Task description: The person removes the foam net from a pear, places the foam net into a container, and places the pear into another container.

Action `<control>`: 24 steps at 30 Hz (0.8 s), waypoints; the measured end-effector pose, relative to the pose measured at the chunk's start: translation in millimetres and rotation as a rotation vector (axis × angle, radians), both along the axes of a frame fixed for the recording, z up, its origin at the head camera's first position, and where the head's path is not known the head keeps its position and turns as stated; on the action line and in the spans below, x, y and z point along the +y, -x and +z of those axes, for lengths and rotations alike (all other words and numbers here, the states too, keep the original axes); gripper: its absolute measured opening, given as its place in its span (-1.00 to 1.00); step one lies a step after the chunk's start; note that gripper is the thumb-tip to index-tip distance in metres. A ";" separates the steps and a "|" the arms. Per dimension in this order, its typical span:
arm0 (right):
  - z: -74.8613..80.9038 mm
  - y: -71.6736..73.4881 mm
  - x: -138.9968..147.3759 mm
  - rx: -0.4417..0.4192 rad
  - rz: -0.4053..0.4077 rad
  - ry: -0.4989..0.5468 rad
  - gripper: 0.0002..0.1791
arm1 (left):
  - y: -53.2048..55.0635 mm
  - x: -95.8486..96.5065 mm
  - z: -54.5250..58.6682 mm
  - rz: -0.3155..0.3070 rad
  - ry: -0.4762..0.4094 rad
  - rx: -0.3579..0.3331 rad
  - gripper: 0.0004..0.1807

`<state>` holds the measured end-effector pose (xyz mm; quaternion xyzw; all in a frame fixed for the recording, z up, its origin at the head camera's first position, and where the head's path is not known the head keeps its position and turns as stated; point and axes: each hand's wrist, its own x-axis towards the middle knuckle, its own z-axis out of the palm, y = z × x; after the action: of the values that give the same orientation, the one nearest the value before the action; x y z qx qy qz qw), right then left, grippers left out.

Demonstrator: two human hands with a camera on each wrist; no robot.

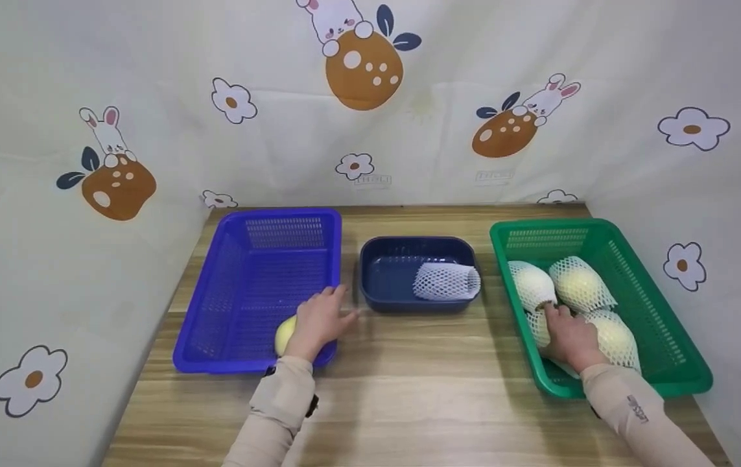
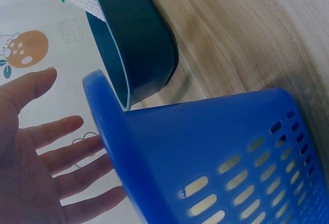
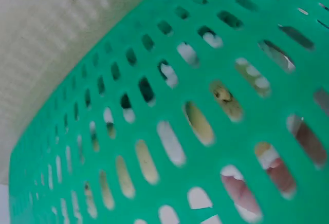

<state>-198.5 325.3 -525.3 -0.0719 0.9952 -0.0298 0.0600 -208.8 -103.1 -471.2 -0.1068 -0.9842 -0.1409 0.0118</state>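
My left hand [image 1: 323, 321] hovers at the right rim of the blue basket [image 1: 257, 279], its fingers spread. A bare pale-yellow fruit [image 1: 284, 335] lies in that basket just beside it, partly hidden by the hand. In the left wrist view the open palm [image 2: 38, 167] shows nothing held. Inside the green basket [image 1: 655, 324], my right hand [image 1: 571, 338] touches a fruit in a white foam net [image 1: 537, 329] at the near left. Its grip is hidden. Other netted fruits [image 1: 579, 288] lie around it. The right wrist view shows mostly the slotted green wall [image 3: 154, 106].
Between the baskets stands a dark blue tub [image 1: 383, 301] holding an empty foam net sleeve [image 1: 445, 281]. All three containers rest on a wood-grain table [image 1: 422, 389]. Printed cloth [image 1: 435, 143] hangs behind and at both sides.
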 end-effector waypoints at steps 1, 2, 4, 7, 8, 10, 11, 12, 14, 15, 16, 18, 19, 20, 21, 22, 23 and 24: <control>-1.0 -0.1 0.4 0.016 0.004 -0.004 -0.17 | 0.1 -0.1 0.1 0.001 0.002 -0.002 -0.43; -1.8 -0.3 0.8 0.029 0.006 -0.006 -0.18 | 0.2 -0.2 0.2 0.002 0.004 -0.004 -0.43; -2.9 -0.6 1.6 0.053 0.010 -0.007 -0.19 | 0.5 -0.3 0.3 0.003 0.005 -0.008 -0.42; -2.6 -1.6 3.0 0.064 0.014 0.004 -0.20 | 0.8 -0.4 0.3 0.002 0.002 -0.008 -0.43; -1.7 -2.1 3.3 0.059 0.014 0.012 -0.20 | 0.9 -0.3 0.4 0.001 0.000 -0.007 -0.43; 1.3 -3.8 3.9 0.046 0.012 0.030 -0.20 | 1.3 -0.1 0.2 0.000 0.004 -0.007 -0.44; 3.4 -5.0 4.0 0.037 0.012 0.040 -0.20 | 1.4 0.0 0.0 0.000 0.005 -0.007 -0.45; 6.0 -6.1 4.0 0.030 0.013 0.050 -0.20 | 1.5 0.1 -0.2 0.001 0.008 -0.007 -0.45; 11.8 -8.0 4.0 0.018 0.018 0.073 -0.18 | 1.8 0.1 -0.5 0.004 0.015 -0.010 -0.45; 15.3 -8.9 3.8 0.012 0.021 0.084 -0.17 | 2.0 0.1 -0.6 0.007 0.018 -0.012 -0.44; 19.0 -9.8 3.8 0.008 0.026 0.094 -0.16 | 2.2 0.1 -0.6 0.009 0.019 -0.014 -0.44; 26.8 -11.7 4.1 0.005 0.038 0.119 -0.14 | 2.5 0.1 -0.5 0.011 0.014 -0.018 -0.43; 31.0 -12.7 4.3 0.004 0.045 0.132 -0.14 | 2.7 0.2 -0.4 0.011 0.012 -0.019 -0.43; 35.4 -13.6 4.6 0.004 0.052 0.140 -0.13 | 2.8 0.3 -0.4 0.011 0.011 -0.021 -0.42; 40.1 -14.7 4.8 0.003 0.058 0.153 -0.13 | 3.0 0.3 -0.7 0.010 0.009 -0.023 -0.42; 44.7 -16.0 5.1 0.002 0.061 0.166 -0.13 | 2.9 0.2 -0.8 0.009 0.008 -0.024 -0.43; 49.7 -16.9 5.2 -0.001 0.063 0.179 -0.12 | 2.7 0.1 -0.9 0.009 0.008 -0.025 -0.43; 54.6 -17.8 5.2 -0.001 0.066 0.191 -0.12 | 2.5 -0.1 -1.1 0.009 0.006 -0.026 -0.43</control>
<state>-180.7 330.5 -470.7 -0.1100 0.9848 -0.1227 0.0541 -211.3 -103.3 -472.3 -0.1006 -0.9851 -0.1391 -0.0006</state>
